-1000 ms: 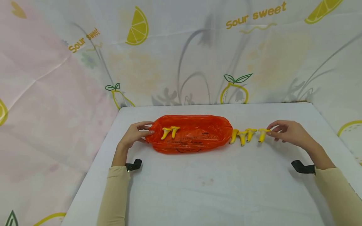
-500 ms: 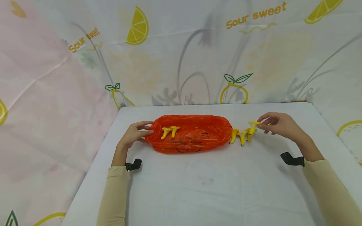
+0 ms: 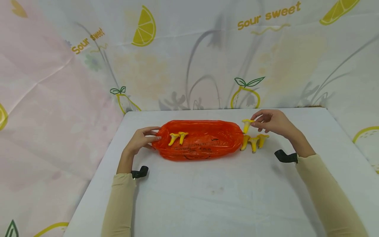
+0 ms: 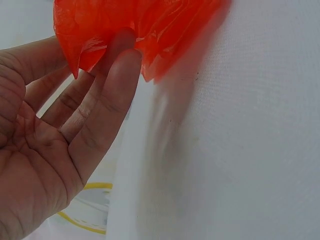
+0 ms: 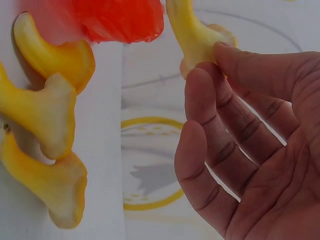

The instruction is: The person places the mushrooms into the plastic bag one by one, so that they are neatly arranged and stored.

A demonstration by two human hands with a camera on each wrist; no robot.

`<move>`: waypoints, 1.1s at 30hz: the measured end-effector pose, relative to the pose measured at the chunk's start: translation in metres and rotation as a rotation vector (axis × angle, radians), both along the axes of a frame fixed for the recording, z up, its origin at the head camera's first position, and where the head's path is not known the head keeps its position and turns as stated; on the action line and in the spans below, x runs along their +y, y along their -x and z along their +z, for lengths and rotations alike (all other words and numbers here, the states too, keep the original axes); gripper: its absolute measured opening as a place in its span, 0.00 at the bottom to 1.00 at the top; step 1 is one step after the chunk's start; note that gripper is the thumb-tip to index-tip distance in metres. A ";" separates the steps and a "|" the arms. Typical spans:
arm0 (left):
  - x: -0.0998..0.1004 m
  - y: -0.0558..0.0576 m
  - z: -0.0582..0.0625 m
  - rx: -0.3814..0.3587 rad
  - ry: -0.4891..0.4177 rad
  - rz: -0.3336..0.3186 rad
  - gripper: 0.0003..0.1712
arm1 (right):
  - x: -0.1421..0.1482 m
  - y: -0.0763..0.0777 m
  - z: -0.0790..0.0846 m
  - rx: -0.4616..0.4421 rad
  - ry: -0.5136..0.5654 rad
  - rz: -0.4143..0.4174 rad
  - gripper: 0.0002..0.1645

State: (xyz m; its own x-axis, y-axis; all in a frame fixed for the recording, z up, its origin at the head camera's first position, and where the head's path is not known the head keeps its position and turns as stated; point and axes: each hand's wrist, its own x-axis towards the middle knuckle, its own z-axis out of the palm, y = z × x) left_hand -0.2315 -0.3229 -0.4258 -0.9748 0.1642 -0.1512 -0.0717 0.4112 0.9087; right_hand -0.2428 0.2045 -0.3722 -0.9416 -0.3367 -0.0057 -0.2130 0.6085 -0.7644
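Observation:
A red plastic bag [image 3: 204, 136] lies spread on the white table, with two yellow chanterelle mushrooms [image 3: 182, 137] on its left part. My left hand [image 3: 138, 141] pinches the bag's left end; in the left wrist view the thumb and fingers [image 4: 107, 107] grip the crumpled film. Held by its cap between thumb and fingertips of my right hand [image 3: 276, 123] is another chanterelle [image 3: 247, 125], stem down, raised near the bag's right end. Below it, several more chanterelles [image 5: 42, 120] lie on the table beside the bag.
The white table [image 3: 225, 197] runs up to a hanging cloth [image 3: 177, 59] printed with lemons, which also covers the left and right sides. Black wrist cameras [image 3: 285, 156] stick out from both wrists.
My right hand has lifted the rightmost chanterelle off the table and carried it left over the others toward the bag. My left hand and the bag have stayed in place.

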 end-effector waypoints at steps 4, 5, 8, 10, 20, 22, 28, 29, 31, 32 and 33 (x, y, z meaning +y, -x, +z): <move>0.000 0.000 0.001 -0.003 0.001 0.001 0.28 | -0.014 0.006 0.003 -0.005 0.004 0.011 0.19; 0.000 0.000 0.002 -0.003 0.002 0.002 0.28 | -0.018 0.007 0.004 -0.006 0.004 0.014 0.19; 0.000 0.000 0.002 0.001 0.002 -0.002 0.28 | -0.028 0.011 0.007 0.000 -0.003 0.030 0.17; 0.000 0.000 0.001 0.001 -0.001 -0.002 0.28 | -0.036 0.013 0.008 0.003 -0.004 0.044 0.16; -0.001 0.001 -0.004 0.004 0.012 -0.007 0.29 | -0.078 0.027 -0.002 -0.006 0.061 0.121 0.15; -0.001 0.001 -0.004 0.004 0.014 -0.009 0.29 | -0.086 0.030 -0.004 0.007 0.077 0.134 0.15; 0.000 0.000 -0.001 0.001 0.014 -0.005 0.30 | -0.110 0.034 -0.011 0.048 0.091 0.147 0.13; 0.001 0.000 -0.001 0.000 0.013 -0.004 0.29 | -0.113 0.035 -0.012 0.049 0.096 0.145 0.13; 0.001 0.000 0.000 -0.002 0.011 -0.003 0.29 | -0.121 0.035 -0.013 0.055 0.102 0.138 0.13; 0.002 0.000 0.001 -0.002 0.010 -0.002 0.29 | -0.125 0.034 -0.015 0.058 0.106 0.136 0.13; 0.002 0.000 0.001 0.000 0.009 -0.004 0.29 | -0.129 0.034 -0.016 0.057 0.110 0.132 0.12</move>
State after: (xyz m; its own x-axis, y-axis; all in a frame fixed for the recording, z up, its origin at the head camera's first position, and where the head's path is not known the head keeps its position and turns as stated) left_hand -0.2313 -0.3213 -0.4250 -0.9741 0.1671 -0.1525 -0.0696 0.4199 0.9049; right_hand -0.2769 0.0752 -0.3878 -0.8868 -0.4533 0.0901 -0.3303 0.4855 -0.8095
